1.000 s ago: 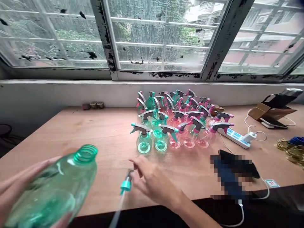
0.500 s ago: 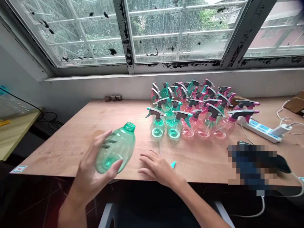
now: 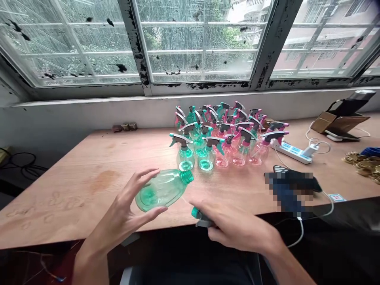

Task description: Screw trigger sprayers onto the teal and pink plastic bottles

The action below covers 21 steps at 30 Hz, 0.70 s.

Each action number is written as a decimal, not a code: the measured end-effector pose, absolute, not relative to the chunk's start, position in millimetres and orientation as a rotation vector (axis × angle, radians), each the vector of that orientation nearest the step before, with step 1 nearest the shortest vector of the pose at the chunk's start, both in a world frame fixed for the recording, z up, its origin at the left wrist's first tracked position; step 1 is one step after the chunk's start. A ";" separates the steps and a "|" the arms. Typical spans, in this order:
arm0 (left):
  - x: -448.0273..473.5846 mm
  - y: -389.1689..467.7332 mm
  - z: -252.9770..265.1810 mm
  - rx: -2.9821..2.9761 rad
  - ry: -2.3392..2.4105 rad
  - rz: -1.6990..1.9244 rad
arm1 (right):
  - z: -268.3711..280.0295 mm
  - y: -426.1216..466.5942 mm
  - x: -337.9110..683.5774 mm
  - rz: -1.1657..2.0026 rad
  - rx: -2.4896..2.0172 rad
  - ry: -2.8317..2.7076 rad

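Note:
My left hand is closed around a clear green bottle, tipped on its side with its open threaded neck pointing right. In my right hand is a grey and teal spray trigger head, partly covered by my fingers. Its teal collar faces the bottle's neck, with a gap between them. What looks like a thin dip tube reaches from the collar toward the bottle. Behind my hands, green spray bottles and pink spray bottles stand upright in a close group, several of each, with trigger heads on.
A white power strip with a plugged-in charger lies right of the bottles. Nearer are a dark phone-like device and a blurred patch, with a white cable. A brown box and gold items sit far right. Small blocks rest by the wall.
My right hand has picked up the spray head from the table edge. The bottle has tilted from nearly upright to lying sideways, neck toward that hand. The view has swung right.

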<state>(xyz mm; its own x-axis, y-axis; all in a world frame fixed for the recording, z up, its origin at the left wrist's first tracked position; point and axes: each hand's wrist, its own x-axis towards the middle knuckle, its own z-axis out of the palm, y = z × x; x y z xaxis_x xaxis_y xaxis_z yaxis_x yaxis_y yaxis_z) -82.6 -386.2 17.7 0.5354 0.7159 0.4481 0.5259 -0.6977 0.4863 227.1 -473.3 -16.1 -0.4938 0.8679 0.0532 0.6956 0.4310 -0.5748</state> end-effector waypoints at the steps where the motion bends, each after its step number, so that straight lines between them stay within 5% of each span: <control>1: -83.4 -387.4 17.9 2.450 1.048 0.975 | -5.9 -476.4 241.4 0.700 -1.266 -2.278; 6: -82.4 -396.9 19.4 2.310 0.980 1.143 | 18.7 -494.6 313.2 0.541 -1.260 -1.731; 11: -76.7 -405.7 26.0 2.340 0.886 1.159 | 27.1 -519.8 333.9 0.749 -1.100 -1.298; 21: -64.7 -416.7 28.6 2.387 0.695 1.149 | 22.5 -492.7 304.4 1.023 -0.885 -1.547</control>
<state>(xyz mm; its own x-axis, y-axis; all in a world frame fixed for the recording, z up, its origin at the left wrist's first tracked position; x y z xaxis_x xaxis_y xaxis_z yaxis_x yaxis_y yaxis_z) -64.7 -416.7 28.6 0.5385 0.5890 0.6026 0.2598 -0.7964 0.5462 304.4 -492.7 22.5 -0.1936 0.9157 0.3521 0.0351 0.3651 -0.9303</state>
